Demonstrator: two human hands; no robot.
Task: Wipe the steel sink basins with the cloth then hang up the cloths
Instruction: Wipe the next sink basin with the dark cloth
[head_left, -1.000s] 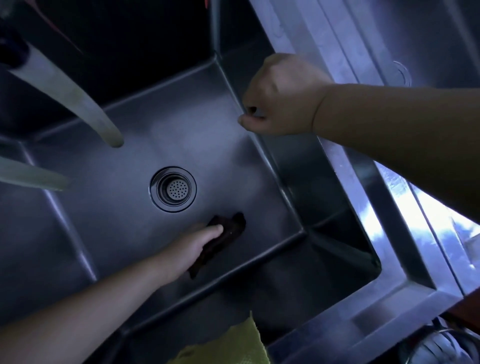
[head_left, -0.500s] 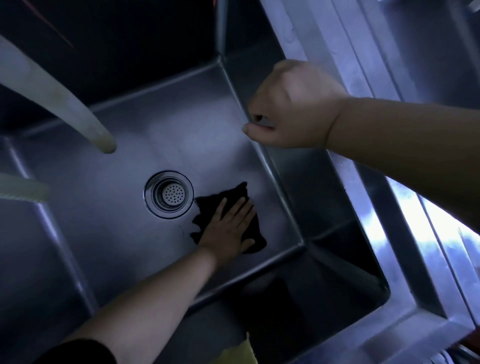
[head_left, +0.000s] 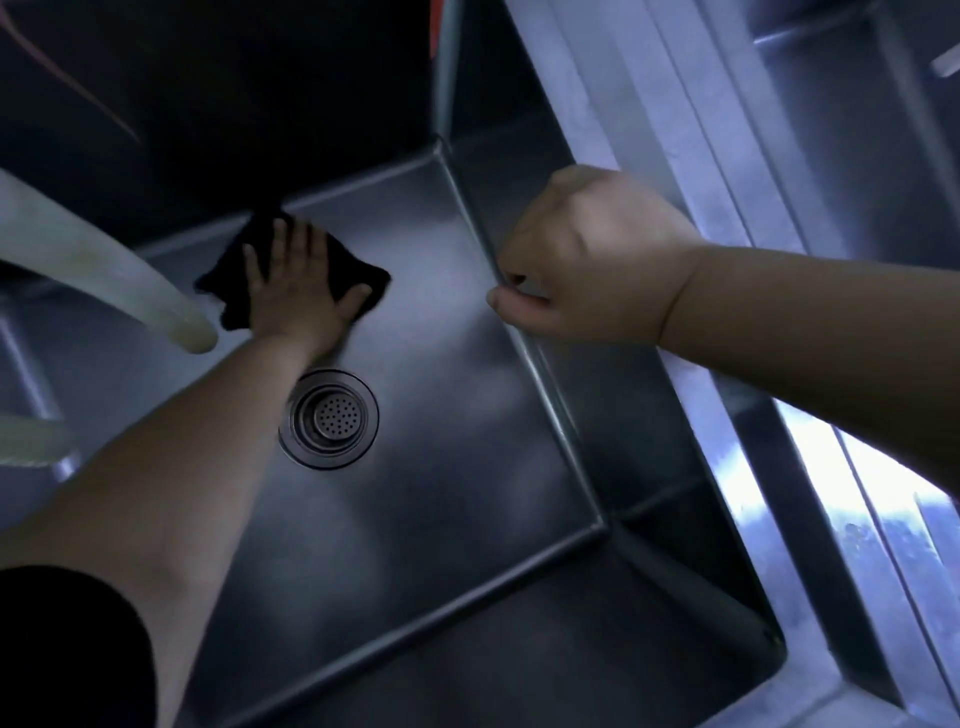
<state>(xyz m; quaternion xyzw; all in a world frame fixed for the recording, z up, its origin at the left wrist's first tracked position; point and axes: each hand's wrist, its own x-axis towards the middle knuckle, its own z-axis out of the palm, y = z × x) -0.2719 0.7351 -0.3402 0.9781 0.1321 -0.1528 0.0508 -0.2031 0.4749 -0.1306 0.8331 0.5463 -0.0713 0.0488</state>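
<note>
pressing flat, left hand (head_left: 301, 291) has its fingers spread straight on the dark square cloth (head_left: 358, 273), no curl in that grip. cloth lies on the floor of the square stainless steel sink basin (head_left: 467, 441), at 11 o'clock from the round perforated steel drain strainer (head_left: 328, 419), near the far wall. right hand (head_left: 587, 260) is curled over the basin's right rim at 3 o'clock; cannot tell if it holds anything. pale curved faucet spout (head_left: 104, 270) at 9 o'clock.

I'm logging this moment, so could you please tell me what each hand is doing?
Left hand: open, flat on the cloth.
Right hand: closed, gripping the sink edge.
</note>
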